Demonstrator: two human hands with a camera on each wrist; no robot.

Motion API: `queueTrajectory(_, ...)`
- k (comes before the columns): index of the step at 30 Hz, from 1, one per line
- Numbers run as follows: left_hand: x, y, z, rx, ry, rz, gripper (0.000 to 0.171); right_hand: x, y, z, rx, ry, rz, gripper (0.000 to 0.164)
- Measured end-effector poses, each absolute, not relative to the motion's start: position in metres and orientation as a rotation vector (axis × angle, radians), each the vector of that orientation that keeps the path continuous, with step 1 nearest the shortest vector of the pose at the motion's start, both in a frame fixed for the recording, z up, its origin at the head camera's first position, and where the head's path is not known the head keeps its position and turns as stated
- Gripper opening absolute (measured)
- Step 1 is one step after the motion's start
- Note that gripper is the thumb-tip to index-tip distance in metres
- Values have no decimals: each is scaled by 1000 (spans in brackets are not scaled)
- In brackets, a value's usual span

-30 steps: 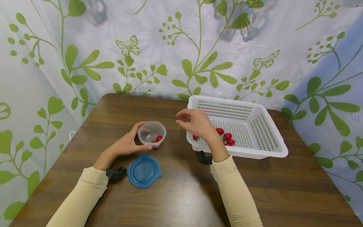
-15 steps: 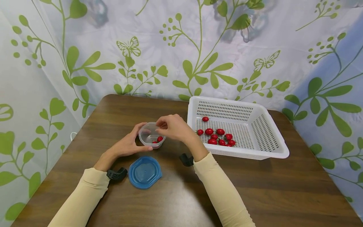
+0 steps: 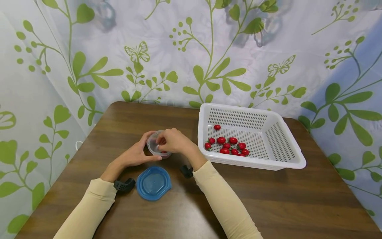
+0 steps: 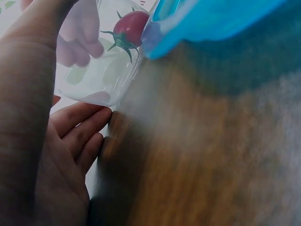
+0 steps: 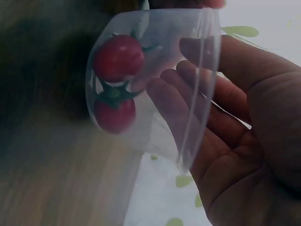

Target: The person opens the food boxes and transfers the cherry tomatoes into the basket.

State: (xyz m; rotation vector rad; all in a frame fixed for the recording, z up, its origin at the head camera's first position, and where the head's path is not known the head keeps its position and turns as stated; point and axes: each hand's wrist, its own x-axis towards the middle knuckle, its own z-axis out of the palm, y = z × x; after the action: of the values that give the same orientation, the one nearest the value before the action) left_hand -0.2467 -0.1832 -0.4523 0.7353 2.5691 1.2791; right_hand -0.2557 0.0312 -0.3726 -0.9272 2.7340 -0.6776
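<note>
My left hand [image 3: 135, 153] holds a small clear plastic container [image 3: 153, 142], its thumb on the near side and its fingers round the far side. Over the rim, my right hand [image 3: 173, 141] reaches in with its fingertips. In the right wrist view these fingers [image 5: 164, 89] and the thumb stand apart inside the container, with nothing seen between them. Two red cherry tomatoes [image 5: 118, 57] with green stems lie at its bottom. One cherry tomato [image 4: 130, 28] shows through the wall in the left wrist view. A blue lid [image 3: 153, 183] lies on the table in front of the container.
To the right stands a white perforated basket [image 3: 276, 142] with several cherry tomatoes [image 3: 221, 140] gathered at its left end. The brown wooden table [image 3: 283, 202] reaches back to a leaf-patterned curtain [image 3: 167, 39].
My right hand has moved left from over the basket's edge and down into the container. The left hand has stayed on the container. The basket's tomatoes have come into view.
</note>
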Motion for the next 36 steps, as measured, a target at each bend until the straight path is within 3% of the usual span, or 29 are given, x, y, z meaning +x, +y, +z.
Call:
queueTrajectory(17,-248,-183,-454,784,2573,1282,104,-257,22,-379,-880,2720,-586,16)
queueTrajectory(36,-246,-183,-455,760,2575,1294,104,-254,37,-372,-942,2833,-1016,11)
